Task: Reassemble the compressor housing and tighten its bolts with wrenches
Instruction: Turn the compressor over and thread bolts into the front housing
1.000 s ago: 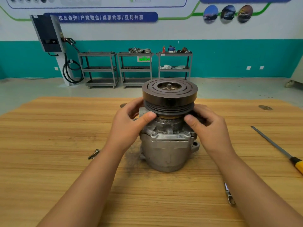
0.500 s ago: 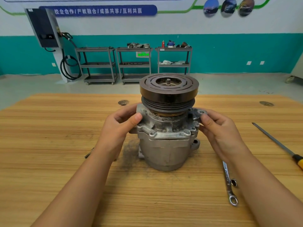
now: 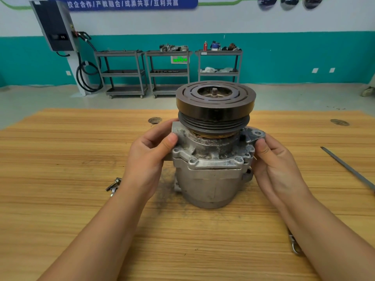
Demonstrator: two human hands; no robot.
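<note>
Left hand (image 3: 150,157), right hand (image 3: 278,165) dropped from pulley (image 3: 215,106), now grip front cover (image 3: 213,157) ears. Its bolt holes (image 3: 192,160) empty; bolts (image 3: 113,186) at 8 o'clock, wrench (image 3: 294,244) at 5 untouched.

Light: bright, even, diffuse; source out of view.
Shadows: soft and faint, at the compressor (image 3: 213,185) base on the bench (image 3: 60,199).
Sheen: dull highlight on the pulley (image 3: 215,110) side.
Focus: centre sharp; shelves (image 3: 168,74) slightly soft.
Distortion: wide-angle bowing; the bench's far edge and the teal wall band (image 3: 304,57) curve toward the frame edges.
</note>
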